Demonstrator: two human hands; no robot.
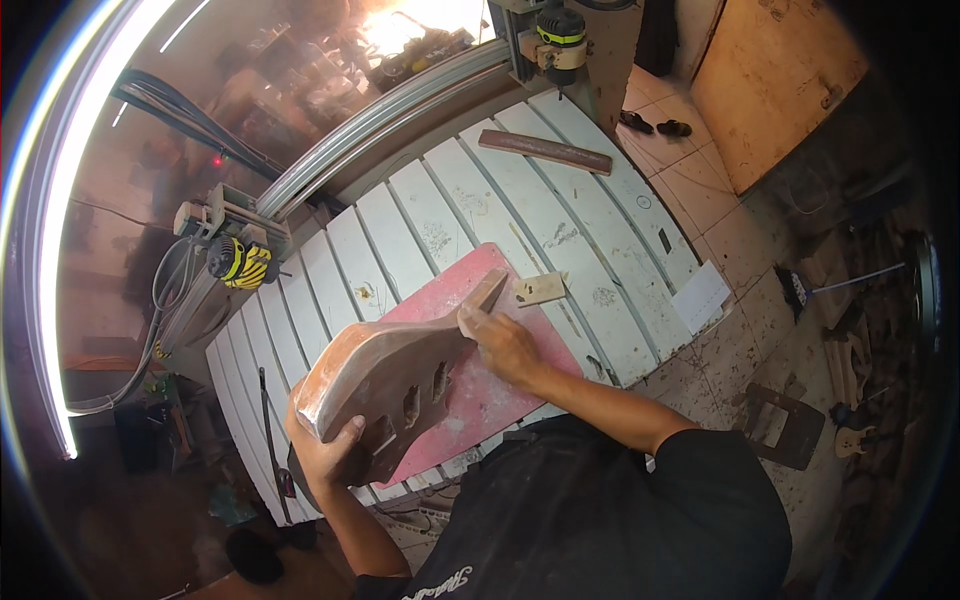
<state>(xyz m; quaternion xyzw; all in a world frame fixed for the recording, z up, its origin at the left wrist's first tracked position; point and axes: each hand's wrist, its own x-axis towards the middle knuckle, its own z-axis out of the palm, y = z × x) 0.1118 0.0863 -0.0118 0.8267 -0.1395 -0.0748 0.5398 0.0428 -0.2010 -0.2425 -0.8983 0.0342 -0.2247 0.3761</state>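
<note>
A pale bench of long slats with dark grooves between them fills the middle, scuffed and marked with scribbles. On it lies a pink mat, dusty in patches, and above this the person holds a tilted wooden body with cut-out slots. The left hand has its grip clasped round the wide end; the right hand has its grip curled about a narrow wooden piece at the other end, and whether that belongs to the body I cannot tell. A small beige block sits at the mat's edge, a brown strip lies toward the far end, and a white sheet rests by the right edge. A metal rail spans the far side, with a yellow-banded motor near its left end. Beyond, dark footwear stands on the tiled floor, near a large brown panel; a bright light strip curves down the left
</note>
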